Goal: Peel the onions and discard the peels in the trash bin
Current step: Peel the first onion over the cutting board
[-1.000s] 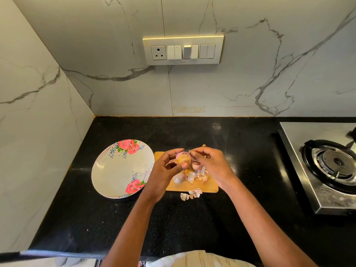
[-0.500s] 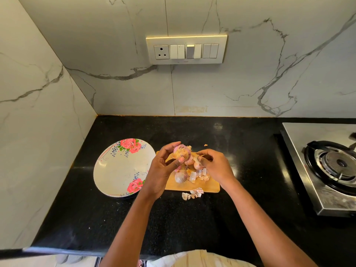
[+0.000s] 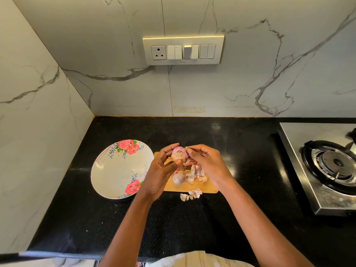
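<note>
My left hand (image 3: 160,170) grips a small pink onion (image 3: 179,154) above the wooden cutting board (image 3: 209,187), thumb and fingers curled round it. My right hand (image 3: 207,163) is at the onion's right side, its fingertips pinching the skin near the top. A second onion (image 3: 179,177) lies on the board under my hands, beside a heap of loose peels (image 3: 196,173). More peels (image 3: 190,194) lie on the black counter just in front of the board. No trash bin is in view.
A white plate with red roses (image 3: 113,174) lies left of the board. A steel gas stove (image 3: 327,164) stands at the right. Marble walls close the back and left; a switch panel (image 3: 183,50) is on the back wall.
My right hand came back up from the board to the onion. My left hand lifted and turned the onion, so more of its pink side shows.
</note>
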Demonstrator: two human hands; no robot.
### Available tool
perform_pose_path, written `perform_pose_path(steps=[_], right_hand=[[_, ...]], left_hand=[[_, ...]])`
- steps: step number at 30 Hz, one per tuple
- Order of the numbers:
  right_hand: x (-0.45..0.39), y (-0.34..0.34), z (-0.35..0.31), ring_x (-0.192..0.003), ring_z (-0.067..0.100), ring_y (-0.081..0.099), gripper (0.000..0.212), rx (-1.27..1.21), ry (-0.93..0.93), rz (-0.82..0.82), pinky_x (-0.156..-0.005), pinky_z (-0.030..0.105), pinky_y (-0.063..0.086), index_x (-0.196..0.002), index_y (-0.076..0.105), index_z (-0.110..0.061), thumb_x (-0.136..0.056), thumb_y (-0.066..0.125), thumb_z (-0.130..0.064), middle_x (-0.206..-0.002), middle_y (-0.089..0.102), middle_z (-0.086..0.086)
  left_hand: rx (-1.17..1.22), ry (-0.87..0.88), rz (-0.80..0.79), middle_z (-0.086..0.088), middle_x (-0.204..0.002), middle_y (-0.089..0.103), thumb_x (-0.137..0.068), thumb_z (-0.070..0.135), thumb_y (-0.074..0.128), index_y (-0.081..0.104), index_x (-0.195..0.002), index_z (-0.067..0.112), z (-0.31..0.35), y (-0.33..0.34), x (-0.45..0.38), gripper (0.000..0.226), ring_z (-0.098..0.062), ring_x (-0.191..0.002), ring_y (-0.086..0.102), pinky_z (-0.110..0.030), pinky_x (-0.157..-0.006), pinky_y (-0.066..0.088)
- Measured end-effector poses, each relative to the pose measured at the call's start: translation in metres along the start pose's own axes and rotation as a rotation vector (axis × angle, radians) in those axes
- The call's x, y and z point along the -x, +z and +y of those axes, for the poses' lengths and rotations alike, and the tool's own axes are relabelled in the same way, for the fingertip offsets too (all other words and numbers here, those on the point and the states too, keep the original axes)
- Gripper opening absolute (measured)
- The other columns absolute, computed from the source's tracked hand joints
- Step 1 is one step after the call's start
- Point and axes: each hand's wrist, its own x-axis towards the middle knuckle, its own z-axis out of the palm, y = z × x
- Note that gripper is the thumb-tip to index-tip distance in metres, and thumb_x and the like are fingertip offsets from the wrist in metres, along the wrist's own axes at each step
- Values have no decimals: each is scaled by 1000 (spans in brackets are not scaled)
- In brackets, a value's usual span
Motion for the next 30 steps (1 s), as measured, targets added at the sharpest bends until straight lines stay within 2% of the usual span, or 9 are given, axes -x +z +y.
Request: perform_pose_path(steps=[2,6,8,14,17,20,24,26,30], right_hand=[[1,-2,-1,-93,30,74,13,43,-49,49,-89,49,60,-104,77,-14,-94,72,-19,-98,77,6],[3,5,-3,-88,3,69,8,428,-292,162,-77,18,56,-99,76,-19,-95,70,-22,-89,73,-13],[4,8,0,-87,1,67,7,511,-349,205,-73,12,52,-100,74,-19,-96,69,-22,-92,72,-14],[-1,1,0,-80,8,71,8,344,-191,280,-68,18,56,-99,68,-26,-101,61,-21,-93,71,-8],[-7,-10,3,-79,1,71,11,450,-102,151,-74,21,59,-101,73,-23,-98,65,-15,-91,73,-9],[-7,-15,6,-84,-6,66,12,618,-76,55,-72,8,49,-106,75,-25,-96,69,-24,-94,70,-19],[-4,-14,2,-86,-5,64,8,596,-155,150,-70,4,47,-97,72,-22,-91,76,-24,-89,68,-17],[-3,-12,0,-93,-8,63,16,502,-163,146,-75,9,53,-105,68,-26,-91,75,-23,-97,69,-18],[1,-8,-8,-98,8,72,20,222,-83,-14,-79,29,61,-116,71,-23,-98,66,-31,-106,74,-8]], left_hand=[[7,-11,-12,3,-128,66,-94,3,66,57,-138,23,2,4,0,50,-23,-124,63,-41,-103,54],[-37,-6,33,-1,-131,63,-90,13,72,56,-137,25,4,8,0,50,-21,-121,64,-39,-100,55],[-87,18,62,1,-131,63,-88,20,74,57,-134,26,1,10,0,50,-21,-121,64,-39,-100,56],[-34,17,30,3,-127,65,-91,9,71,59,-131,25,5,12,-1,45,-20,-119,65,-35,-95,57],[-40,29,31,-1,-132,63,-87,14,75,57,-134,23,7,8,0,51,-21,-122,64,-40,-99,56],[-41,35,49,1,-134,63,-80,17,77,55,-134,21,6,6,1,58,-20,-122,64,-36,-94,58],[-77,56,55,-1,-133,62,-77,19,80,57,-132,22,5,7,-1,59,-18,-120,65,-34,-93,58],[-94,59,60,-3,-133,61,-76,20,81,57,-132,24,4,5,-1,61,-20,-119,64,-34,-93,57],[-159,95,69,-2,-135,60,-82,11,81,57,-132,24,0,4,-2,58,-17,-122,62,-29,-92,57]])
